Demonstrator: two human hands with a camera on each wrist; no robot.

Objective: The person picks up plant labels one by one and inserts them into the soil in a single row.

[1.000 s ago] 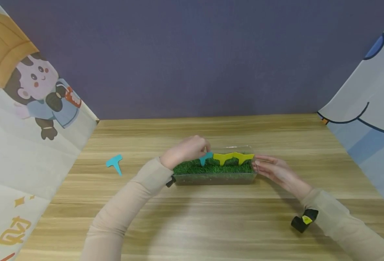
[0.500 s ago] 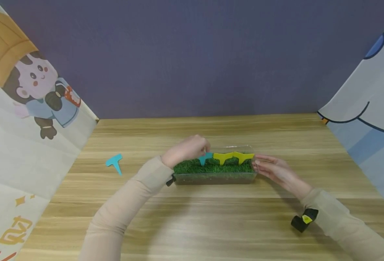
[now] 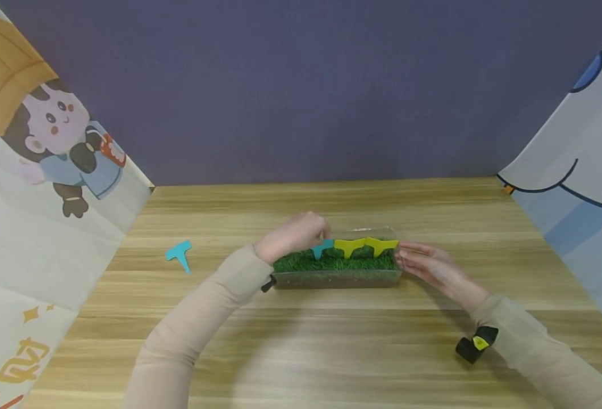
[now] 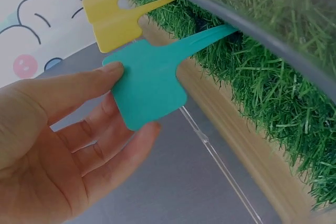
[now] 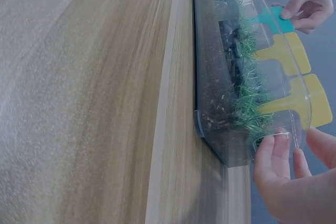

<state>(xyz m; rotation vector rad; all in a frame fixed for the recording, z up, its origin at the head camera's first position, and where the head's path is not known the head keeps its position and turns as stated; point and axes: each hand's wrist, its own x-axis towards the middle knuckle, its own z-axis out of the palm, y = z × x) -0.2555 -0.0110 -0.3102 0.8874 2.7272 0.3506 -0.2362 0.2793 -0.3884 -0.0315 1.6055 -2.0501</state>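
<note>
A clear plastic planter [image 3: 337, 280] filled with soil and green grass [image 3: 352, 264] stands mid-table. My left hand [image 3: 300, 232] pinches the wide head of a blue T-shaped plant label [image 4: 149, 85] between thumb and fingers; its stem goes down into the grass. Two yellow plant labels [image 3: 349, 247] stand upright in a row to its right, side by side. At the planter's right end, the fingertips of my right hand [image 3: 439, 274] touch the end wall, fingers loosely extended. Another blue plant label [image 3: 179, 255] lies flat on the table at the left.
The wooden table [image 3: 342, 352] runs back to a dark blue-grey panel [image 3: 326, 96]. Printed cartoon sheets flank it left [image 3: 20, 238] and right [image 3: 577, 147]. A black wrist camera [image 3: 469, 350] hangs from the right sleeve.
Almost nothing differs over the last second. Both hands keep their places at the planter, and the labels have not visibly moved.
</note>
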